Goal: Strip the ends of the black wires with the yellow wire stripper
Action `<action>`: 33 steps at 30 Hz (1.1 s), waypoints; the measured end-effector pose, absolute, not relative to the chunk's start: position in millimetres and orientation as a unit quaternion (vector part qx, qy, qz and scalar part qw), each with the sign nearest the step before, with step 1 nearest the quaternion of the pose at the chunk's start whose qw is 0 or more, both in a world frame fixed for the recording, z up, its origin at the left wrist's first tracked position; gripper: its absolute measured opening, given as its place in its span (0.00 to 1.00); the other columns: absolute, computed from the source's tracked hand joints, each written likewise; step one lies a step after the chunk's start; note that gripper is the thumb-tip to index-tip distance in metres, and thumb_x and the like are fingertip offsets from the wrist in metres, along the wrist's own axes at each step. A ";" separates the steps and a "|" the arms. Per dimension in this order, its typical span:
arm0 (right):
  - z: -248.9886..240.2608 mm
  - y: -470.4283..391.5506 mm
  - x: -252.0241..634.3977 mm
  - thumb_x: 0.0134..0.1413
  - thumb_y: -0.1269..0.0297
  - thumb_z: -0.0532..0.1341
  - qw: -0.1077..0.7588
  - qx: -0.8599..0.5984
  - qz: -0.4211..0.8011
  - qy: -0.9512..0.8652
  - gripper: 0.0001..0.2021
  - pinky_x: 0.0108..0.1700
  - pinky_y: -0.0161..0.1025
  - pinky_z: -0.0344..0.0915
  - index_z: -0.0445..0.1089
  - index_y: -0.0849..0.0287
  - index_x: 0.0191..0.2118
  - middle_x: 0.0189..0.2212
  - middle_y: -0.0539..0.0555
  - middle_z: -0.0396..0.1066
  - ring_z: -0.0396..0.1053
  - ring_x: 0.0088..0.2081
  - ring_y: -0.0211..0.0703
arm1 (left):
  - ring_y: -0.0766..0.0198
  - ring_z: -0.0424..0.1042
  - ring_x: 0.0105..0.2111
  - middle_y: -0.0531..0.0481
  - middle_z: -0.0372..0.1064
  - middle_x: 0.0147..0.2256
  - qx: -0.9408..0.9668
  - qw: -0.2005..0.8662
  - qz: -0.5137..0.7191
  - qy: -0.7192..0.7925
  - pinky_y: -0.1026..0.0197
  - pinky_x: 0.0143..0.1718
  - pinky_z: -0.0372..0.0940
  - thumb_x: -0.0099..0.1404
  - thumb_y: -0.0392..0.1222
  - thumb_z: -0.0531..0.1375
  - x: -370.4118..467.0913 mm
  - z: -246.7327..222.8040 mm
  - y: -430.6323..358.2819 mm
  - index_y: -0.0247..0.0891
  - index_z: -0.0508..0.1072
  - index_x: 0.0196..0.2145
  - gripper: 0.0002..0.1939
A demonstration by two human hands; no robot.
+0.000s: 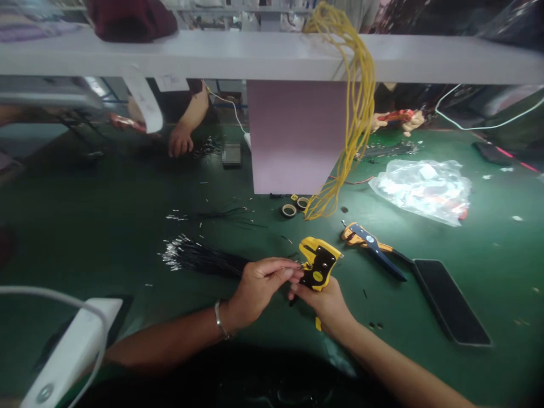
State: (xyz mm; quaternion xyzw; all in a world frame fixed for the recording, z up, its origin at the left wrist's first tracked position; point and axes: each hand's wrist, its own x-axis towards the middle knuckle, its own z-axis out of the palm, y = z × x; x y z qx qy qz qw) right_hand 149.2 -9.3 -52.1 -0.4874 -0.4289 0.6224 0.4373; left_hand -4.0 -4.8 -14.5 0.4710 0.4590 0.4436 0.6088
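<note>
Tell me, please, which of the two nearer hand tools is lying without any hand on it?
The orange and dark blue tool, touching or near the flat black device. The yellow and black tool is gripped by the right hand.

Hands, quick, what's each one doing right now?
Left hand: closed, fingers pinching; anything held is too small to tell.
Right hand: closed, holding the yellow tool.

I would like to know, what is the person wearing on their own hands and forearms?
Both the left hand and right hand are ungloved, the visible forearms sleeveless; a silvery bracelet circles the left wrist.
</note>
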 end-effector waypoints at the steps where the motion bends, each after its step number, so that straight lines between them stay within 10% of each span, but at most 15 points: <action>1: -51.4 -9.4 149.3 0.39 0.63 0.69 0.437 -0.493 0.617 -0.431 0.07 0.29 0.41 0.69 0.75 0.59 0.27 0.18 0.51 0.73 0.69 0.22 0.43 | 0.56 0.78 0.35 0.42 0.78 0.37 0.471 0.612 0.442 0.456 0.57 0.35 0.74 0.61 0.42 0.62 -4.0 -14.6 -4.8 0.34 0.79 0.37 0.10; 33: -75.7 -14.6 145.4 0.42 0.66 0.64 0.429 -0.528 0.594 -0.430 0.10 0.21 0.36 0.64 0.69 0.60 0.16 0.10 0.49 0.66 0.62 0.15 0.38 | 0.58 0.78 0.36 0.42 0.79 0.33 0.417 0.666 0.448 0.426 0.55 0.43 0.71 0.59 0.42 0.64 -6.4 -27.2 -2.1 0.31 0.78 0.37 0.12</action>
